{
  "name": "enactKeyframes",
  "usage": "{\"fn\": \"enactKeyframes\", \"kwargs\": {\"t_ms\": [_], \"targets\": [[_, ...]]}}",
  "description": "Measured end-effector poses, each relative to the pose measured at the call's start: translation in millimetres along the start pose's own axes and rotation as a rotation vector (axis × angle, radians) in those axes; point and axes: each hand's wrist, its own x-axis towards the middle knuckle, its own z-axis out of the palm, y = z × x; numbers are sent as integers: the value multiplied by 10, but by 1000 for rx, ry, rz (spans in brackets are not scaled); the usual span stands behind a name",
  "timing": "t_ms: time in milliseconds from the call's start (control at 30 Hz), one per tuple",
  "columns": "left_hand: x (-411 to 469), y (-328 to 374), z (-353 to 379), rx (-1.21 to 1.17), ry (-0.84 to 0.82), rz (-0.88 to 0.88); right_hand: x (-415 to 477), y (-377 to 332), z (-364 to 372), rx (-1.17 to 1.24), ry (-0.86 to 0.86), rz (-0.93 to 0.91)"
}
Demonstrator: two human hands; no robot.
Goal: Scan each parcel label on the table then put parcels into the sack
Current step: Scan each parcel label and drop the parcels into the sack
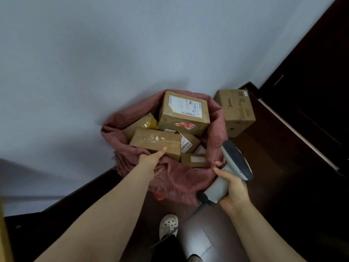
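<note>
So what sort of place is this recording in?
Probably a home or small office room, not a warehouse: dark wooden floor, plain grey wall, and a red sack of parcels beside an appliance carton.

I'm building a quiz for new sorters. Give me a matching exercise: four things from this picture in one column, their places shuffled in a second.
1 scanner
2 Midea box
3 big labelled box
4 flat parcel

A on the floor beside the sack
B in the sack, left hand on it
C gripped by the right hand
D in the sack, at the back

Pairs: 1-C, 2-A, 3-D, 4-B
</note>
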Motion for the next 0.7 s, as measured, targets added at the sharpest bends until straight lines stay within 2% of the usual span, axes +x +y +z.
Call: {"fn": "enactKeyframes", "kwargs": {"t_ms": [100, 300, 700], "targets": [[-33, -126, -202, -23, 28, -54, -38, 10, -37, -23, 14, 22], [-178, -355, -567, -55, 262, -85, -123, 14, -106, -75, 37, 51], [-367, -362, -762, -48, 229, -62, -199, 155, -155, -125, 126, 93]]}}
